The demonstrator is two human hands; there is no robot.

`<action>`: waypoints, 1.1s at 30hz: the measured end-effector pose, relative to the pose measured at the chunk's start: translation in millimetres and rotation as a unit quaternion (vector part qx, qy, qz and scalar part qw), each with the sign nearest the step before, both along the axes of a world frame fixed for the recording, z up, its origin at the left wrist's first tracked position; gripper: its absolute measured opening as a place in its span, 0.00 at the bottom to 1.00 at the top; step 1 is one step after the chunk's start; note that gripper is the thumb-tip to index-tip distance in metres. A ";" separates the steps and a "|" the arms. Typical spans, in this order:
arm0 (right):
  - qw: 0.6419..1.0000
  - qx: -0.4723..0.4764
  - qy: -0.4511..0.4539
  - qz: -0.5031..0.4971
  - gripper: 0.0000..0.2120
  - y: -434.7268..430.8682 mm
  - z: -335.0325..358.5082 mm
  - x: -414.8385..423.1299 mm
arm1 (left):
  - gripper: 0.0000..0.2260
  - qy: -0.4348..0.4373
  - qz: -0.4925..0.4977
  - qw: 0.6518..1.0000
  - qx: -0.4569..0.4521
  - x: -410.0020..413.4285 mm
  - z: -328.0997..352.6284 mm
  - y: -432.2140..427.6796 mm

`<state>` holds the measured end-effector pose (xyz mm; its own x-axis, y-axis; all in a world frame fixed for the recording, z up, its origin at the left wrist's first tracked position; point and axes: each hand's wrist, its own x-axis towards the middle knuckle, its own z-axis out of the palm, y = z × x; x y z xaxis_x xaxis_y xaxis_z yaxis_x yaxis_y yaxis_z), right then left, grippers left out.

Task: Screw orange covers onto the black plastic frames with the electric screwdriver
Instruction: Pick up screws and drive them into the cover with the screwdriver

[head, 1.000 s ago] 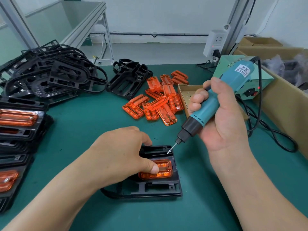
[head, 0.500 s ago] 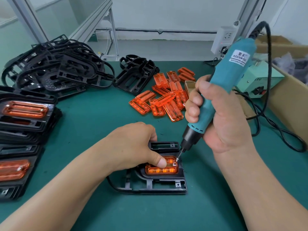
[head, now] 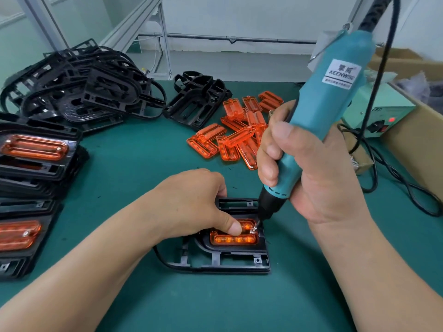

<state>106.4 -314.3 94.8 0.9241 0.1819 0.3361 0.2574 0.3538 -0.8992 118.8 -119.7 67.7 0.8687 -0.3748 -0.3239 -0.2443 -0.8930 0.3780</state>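
One view, head. Cover [head: 233,238] in frame [head: 215,265], on mat [head: 143,178], front-centre. L hand [head: 191,202] grips frame, thumb pinning cover; R hand [head: 311,173] wrapped on driver [head: 328,97], bit on screw [head: 253,230]. Cover looks light, slick, brittle: hold via stiff frame edge.

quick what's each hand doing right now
Left hand: closed, thumb pressing the orange cover onto the black frame.
Right hand: closed around the screwdriver, tip on the screw in the cover.
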 end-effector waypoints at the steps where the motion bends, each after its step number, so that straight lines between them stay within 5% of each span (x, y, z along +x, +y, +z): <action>1: 1.000 -0.016 -0.022 0.005 0.07 1.5 0.0 -1.7 | 0.29 0.001 0.003 1.000 -0.001 -0.5 0.2 -0.2; 15: 0.990 -0.123 -0.043 0.056 0.09 21.7 -1.3 -5.3 | 0.28 0.038 0.011 0.998 -0.038 -3.0 1.5 0.4; 19: 0.988 -0.097 -0.045 0.111 0.03 20.2 -4.4 -7.8 | 0.22 0.042 0.007 0.997 -0.067 -4.6 1.4 0.1; 25: 0.991 -0.027 -0.045 0.123 0.17 14.6 -3.8 -7.4 | 0.27 0.032 0.002 0.999 -0.030 -3.5 3.2 0.3; 33: 0.987 -0.011 -0.064 0.148 0.19 12.8 -3.8 -6.6 | 0.27 0.019 -0.018 0.999 -0.026 -3.2 5.8 -0.7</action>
